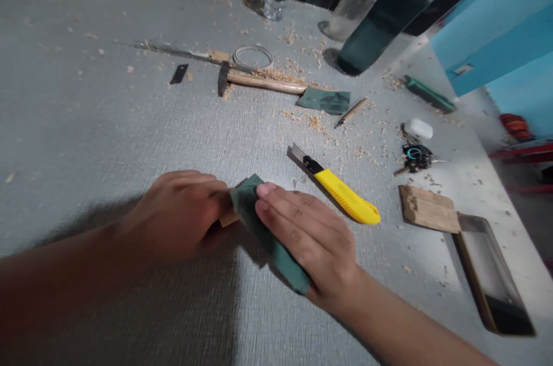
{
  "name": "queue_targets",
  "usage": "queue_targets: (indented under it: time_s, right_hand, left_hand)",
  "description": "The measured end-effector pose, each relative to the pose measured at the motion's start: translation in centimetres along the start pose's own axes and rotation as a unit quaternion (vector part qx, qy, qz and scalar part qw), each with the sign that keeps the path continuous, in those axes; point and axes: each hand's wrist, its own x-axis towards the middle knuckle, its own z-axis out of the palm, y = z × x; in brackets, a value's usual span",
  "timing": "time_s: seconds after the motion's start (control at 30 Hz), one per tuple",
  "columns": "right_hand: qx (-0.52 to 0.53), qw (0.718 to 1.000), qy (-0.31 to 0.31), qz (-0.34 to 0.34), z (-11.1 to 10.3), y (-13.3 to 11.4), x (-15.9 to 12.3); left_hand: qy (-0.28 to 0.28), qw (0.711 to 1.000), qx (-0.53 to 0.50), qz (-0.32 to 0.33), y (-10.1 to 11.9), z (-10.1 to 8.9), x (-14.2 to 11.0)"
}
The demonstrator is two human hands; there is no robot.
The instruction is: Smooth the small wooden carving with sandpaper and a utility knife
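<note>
Head view. The left hand (190, 210) is closed, its fingers curled about a small piece of wood (228, 217), of which only an end shows beside the knuckles; the rest is hidden. The right hand (309, 233) is only partly closed: its fingers lie together, nearly straight, along a green strip that appears to be sandpaper (285, 265), with the thumb out of sight. The sandpaper's far end meets the wood between the two hands, low over the near part of the surface (129, 135). The step in hand appears to be sanding. Good practice would keep the left grip firm and its fingertips clear of the abrasive, with even pressure from flat fingers and strokes along the grain, whose direction cannot be made out here. The knife (345, 196) lies just beyond the right hand, blade exposed; strokes are best kept short of it. Farther off, a second sheet (326, 101) touches the handle of the hammer (263, 83), among shavings (319, 123).
</note>
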Motion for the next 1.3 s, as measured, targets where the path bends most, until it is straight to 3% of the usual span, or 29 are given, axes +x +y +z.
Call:
queue_targets:
  time_s: [0.17,0.23,0.33,0.47,0.63,0.77,0.9,1.07,1.23,1.3]
  right_hand:
    - [0.005,0.999,0.008,0.041,0.05,0.11,-0.06]
    - [0.016,0.999,0.007,0.026,0.09,0.2,-0.12]
    - [0.036,0.999,0.001,-0.003,0.09,0.21,-0.14]
    - [0.028,0.999,-0.002,0.047,0.01,0.18,-0.07]
    - [0.045,0.999,-0.001,0.002,0.0,0.22,-0.07]
    - [0.039,0.998,0.004,0.054,0.04,0.22,-0.12]
    - [0.068,0.998,0.0,0.014,0.0,0.08,-0.25]
    - [0.075,0.996,0.007,0.056,0.18,0.29,-0.3]
    - [0.077,0.997,0.002,0.004,0.06,0.16,-0.15]
    - [0.073,0.997,0.007,0.016,0.05,0.18,-0.12]
  left_hand:
    - [0.009,1.0,0.008,-0.008,-0.29,0.51,-0.2]
    - [0.026,1.0,0.002,0.002,-0.45,0.73,-0.25]
    - [0.008,1.0,-0.005,0.002,-0.46,0.7,-0.19]
    - [0.008,1.0,0.006,-0.008,-0.28,0.33,0.05]
    - [-0.001,1.0,0.008,0.002,-0.23,0.24,0.07]
    - [-0.008,1.0,0.018,-0.009,-0.24,0.25,-0.08]
    - [-0.001,1.0,0.007,-0.003,-0.2,0.25,0.0]
    - [0.003,1.0,0.001,-0.004,-0.34,0.43,0.09]
    - [0.003,1.0,0.01,-0.003,-0.27,0.37,0.02]
    - [-0.001,1.0,0.006,-0.005,-0.24,0.31,0.05]
